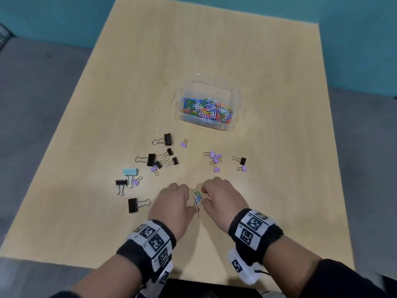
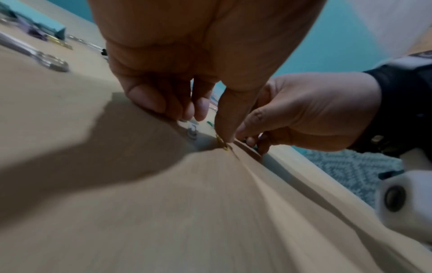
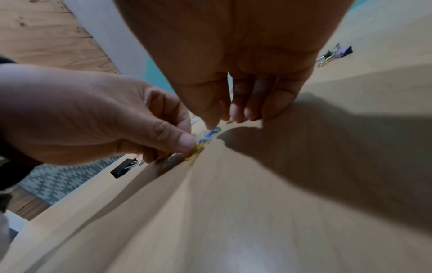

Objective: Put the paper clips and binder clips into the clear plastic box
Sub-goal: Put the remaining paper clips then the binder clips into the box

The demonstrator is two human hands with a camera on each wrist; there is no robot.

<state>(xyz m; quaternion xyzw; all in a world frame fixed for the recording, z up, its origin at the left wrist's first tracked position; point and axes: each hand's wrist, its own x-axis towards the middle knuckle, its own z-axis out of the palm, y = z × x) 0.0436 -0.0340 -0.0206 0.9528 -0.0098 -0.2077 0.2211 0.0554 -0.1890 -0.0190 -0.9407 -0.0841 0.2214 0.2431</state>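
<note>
A: Where are the hands?

B: Both are low on the table (image 1: 257,61), near the front edge, w/ knuckles up. The left hand (image 1: 175,204) and right hand (image 1: 223,197) are close together, w/ a few loose paper clips (image 1: 197,197) between them.

A: Does the left hand hold anything?

B: Its fingers are curled down to the table. In the right wrist view its thumb (image 3: 184,142) presses on a yellow clip (image 3: 195,152). If it really pinches it, can't tell.

A: And the right hand?

B: Curled too. Its thumb tip (image 3: 210,122) touches a blue clip (image 3: 210,135) that lies on the table. The other fingertips (image 3: 257,110) touch the wood just beside it. Grip or only a touch? Can't tell.

A: Where's the box?

B: The clear plastic box (image 1: 234,123) sits open in the middle of the table, well apart from the hands. It's got a big heap of colored paper clips (image 1: 207,110) inside: white, pink, green, blue, orange.

A: And the binder clips?

B: All out on the table, between box and hands. One bunch of black binder clips (image 1: 151,159) and small purple ones (image 1: 153,168) is on the left. A light blue binder clip (image 1: 130,172) lies there too. One big black clip (image 1: 133,205) is just beside the left hand. More purple binder clips (image 1: 216,159) and a small black one (image 1: 242,161) lie on the right.

A: Anything else?

B: Both wrists wear black bands w/ black-and-white square tags (image 1: 251,224).
</note>
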